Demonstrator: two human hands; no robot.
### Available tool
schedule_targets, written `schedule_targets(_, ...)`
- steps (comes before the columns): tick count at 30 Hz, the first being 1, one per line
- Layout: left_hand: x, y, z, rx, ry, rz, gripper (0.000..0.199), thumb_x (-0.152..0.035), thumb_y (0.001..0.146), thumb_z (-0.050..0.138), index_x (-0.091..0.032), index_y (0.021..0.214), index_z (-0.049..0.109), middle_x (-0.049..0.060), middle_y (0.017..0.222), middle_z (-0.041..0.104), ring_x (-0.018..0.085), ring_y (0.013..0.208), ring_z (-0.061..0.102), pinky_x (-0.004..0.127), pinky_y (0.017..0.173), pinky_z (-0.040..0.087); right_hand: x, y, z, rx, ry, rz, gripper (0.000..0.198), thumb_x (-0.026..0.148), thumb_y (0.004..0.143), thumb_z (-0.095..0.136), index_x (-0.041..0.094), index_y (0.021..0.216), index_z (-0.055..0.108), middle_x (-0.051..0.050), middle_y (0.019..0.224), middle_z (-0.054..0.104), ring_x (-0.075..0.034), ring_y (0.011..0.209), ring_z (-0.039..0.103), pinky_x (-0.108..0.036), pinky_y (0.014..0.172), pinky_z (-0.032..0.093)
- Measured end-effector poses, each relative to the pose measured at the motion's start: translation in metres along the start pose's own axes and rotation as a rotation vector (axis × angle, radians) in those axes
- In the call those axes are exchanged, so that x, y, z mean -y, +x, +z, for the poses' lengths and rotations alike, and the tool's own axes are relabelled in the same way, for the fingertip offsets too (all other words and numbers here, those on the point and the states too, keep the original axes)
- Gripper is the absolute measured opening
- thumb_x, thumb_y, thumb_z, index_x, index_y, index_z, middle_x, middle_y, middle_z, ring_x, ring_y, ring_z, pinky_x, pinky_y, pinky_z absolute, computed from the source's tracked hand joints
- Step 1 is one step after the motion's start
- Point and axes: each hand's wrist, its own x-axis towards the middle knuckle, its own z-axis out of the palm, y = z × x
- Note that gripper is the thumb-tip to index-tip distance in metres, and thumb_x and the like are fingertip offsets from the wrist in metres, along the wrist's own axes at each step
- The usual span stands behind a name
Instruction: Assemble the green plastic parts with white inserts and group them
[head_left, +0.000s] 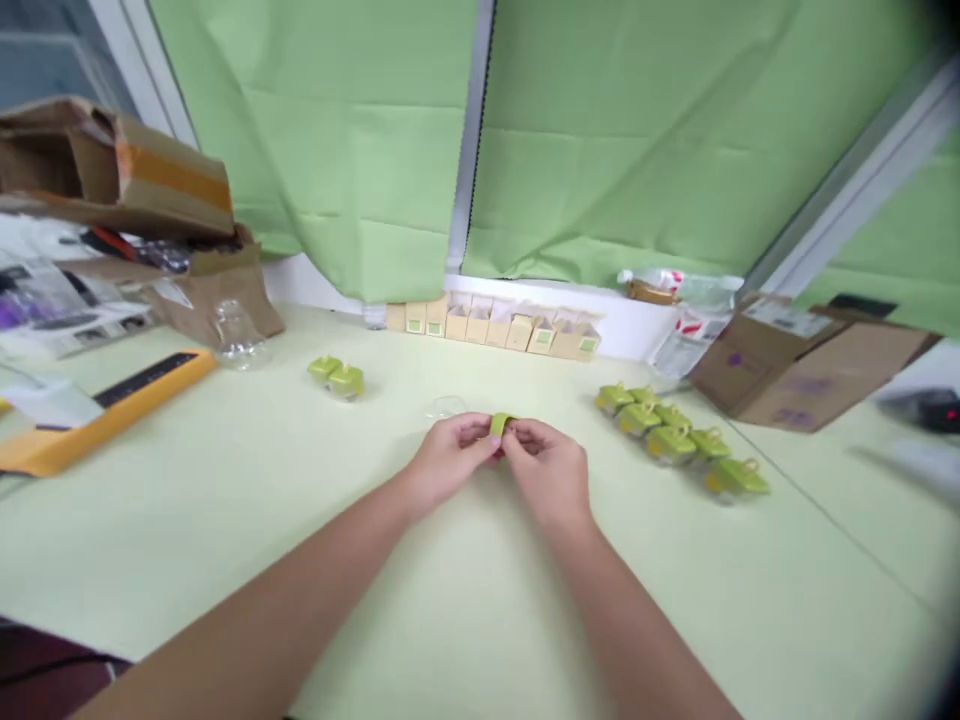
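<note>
Over the middle of the table, my left hand (454, 455) and my right hand (551, 470) meet with fingertips pinched on a small curved green piece (500, 424). Its lower part is hidden by my fingers, so its full shape cannot be made out. Just behind my left hand lies a clear plastic piece (446, 406), thin-edged and hard to see. To the left are two small containers with green lids (345, 379). At the right, several more of these clear containers with green lids and small loop handles (670, 440) stand in a group.
Small tan boxes (499, 325) line the wall at the back. A cardboard box (810, 365) and clear bottles (688, 335) stand at the right rear. Leftward are a clear dome-shaped container (238, 335), a yellow-and-black device (112, 410) and an open carton (172, 180).
</note>
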Motion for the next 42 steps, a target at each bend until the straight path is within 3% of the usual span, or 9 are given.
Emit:
schedule_targets(9, -0.006, -0.004, -0.001, -0.036, -0.014, -0.010, 0.028, -0.028, 0.073, 0.080, -0.013, 0.096, 0.073, 0.010, 0.099, 0.072, 0.021, 0.092, 0.067, 0.041, 0.092, 0.052, 0.015, 0.003, -0.004, 0.076, -0.173, -0.047, 0.020, 0.033, 0.078, 0.060, 0.023, 0.079, 0.077, -0.002, 0.078, 0.077, -0.021, 0.074, 0.070, -0.028, 0.072, 0.052)
schedule_targets(18, -0.010, -0.007, -0.003, -0.136, -0.015, -0.026, 0.009, -0.013, 0.077, 0.072, -0.010, 0.085, 0.074, 0.007, 0.088, 0.073, 0.015, 0.077, 0.067, 0.038, 0.091, 0.054, 0.010, -0.008, -0.006, 0.110, -0.096, -0.039, 0.028, 0.036, 0.080, 0.058, 0.022, 0.095, 0.077, -0.003, 0.088, 0.076, -0.017, 0.067, 0.067, -0.028, 0.067, 0.054)
schedule_targets(28, -0.006, -0.003, -0.013, -0.100, 0.072, 0.040, 0.015, -0.018, 0.073, 0.075, -0.009, 0.084, 0.074, 0.007, 0.084, 0.073, 0.015, 0.080, 0.067, 0.034, 0.088, 0.053, 0.006, -0.004, -0.007, 0.148, -0.147, -0.096, 0.029, 0.037, 0.079, 0.056, 0.023, 0.090, 0.079, 0.002, 0.067, 0.069, -0.014, 0.057, 0.057, -0.024, 0.058, 0.045)
schedule_targets(36, 0.001, 0.001, -0.019, -0.094, 0.357, 0.080, 0.008, -0.007, 0.075, 0.060, -0.012, 0.080, 0.065, 0.000, 0.069, 0.065, 0.011, 0.061, 0.061, 0.024, 0.065, 0.049, 0.016, -0.011, -0.010, 0.219, -0.186, -0.170, 0.027, 0.034, 0.082, 0.052, 0.024, 0.087, 0.078, 0.003, 0.070, 0.070, -0.013, 0.051, 0.055, -0.024, 0.055, 0.041)
schedule_targets(42, -0.004, 0.002, -0.016, -0.133, 0.374, 0.083, 0.010, -0.009, 0.075, 0.052, -0.015, 0.081, 0.057, -0.004, 0.070, 0.057, 0.008, 0.055, 0.053, 0.022, 0.059, 0.046, 0.015, -0.010, -0.007, 0.254, -0.114, -0.119, 0.031, 0.039, 0.086, 0.049, 0.026, 0.098, 0.075, 0.002, 0.064, 0.067, -0.016, 0.054, 0.060, -0.025, 0.056, 0.046)
